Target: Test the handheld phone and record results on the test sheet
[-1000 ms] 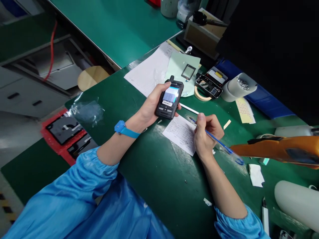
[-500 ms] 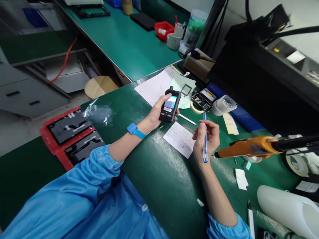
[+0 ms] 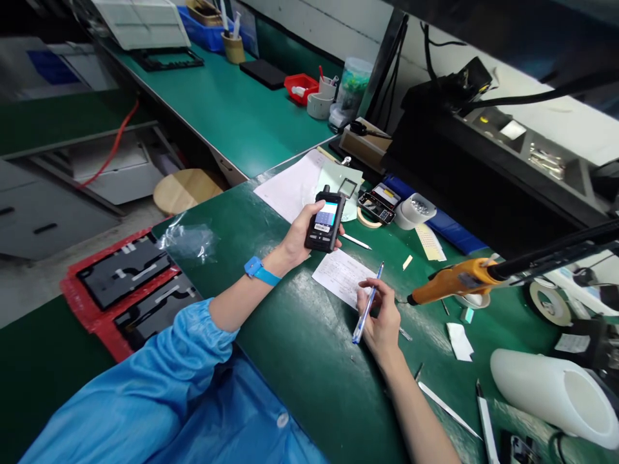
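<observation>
My left hand (image 3: 297,237) grips a black handheld radio (image 3: 324,222) with a lit screen, held above the green bench mat (image 3: 300,335). A blue wrist strap (image 3: 260,270) circles that wrist. My right hand (image 3: 380,317) holds a blue pen (image 3: 367,303) loosely, tip pointing up and away, just off the near edge of a small written paper slip (image 3: 341,274) that lies on the mat. A white stick (image 3: 356,241) lies beyond the slip.
An orange electric screwdriver (image 3: 452,280) hangs at the right. Behind the radio lie white sheets (image 3: 290,183), an opened device (image 3: 378,204), a tape ring (image 3: 367,221) and a white cup (image 3: 414,211). A white cylinder (image 3: 546,390) and tweezers (image 3: 447,407) lie near right; red trays (image 3: 123,280) at left.
My right hand lifted the pen off the paper slip, turned it upright, then drew back toward me and lowered. The view tilted up. The left hand kept holding the radio.
</observation>
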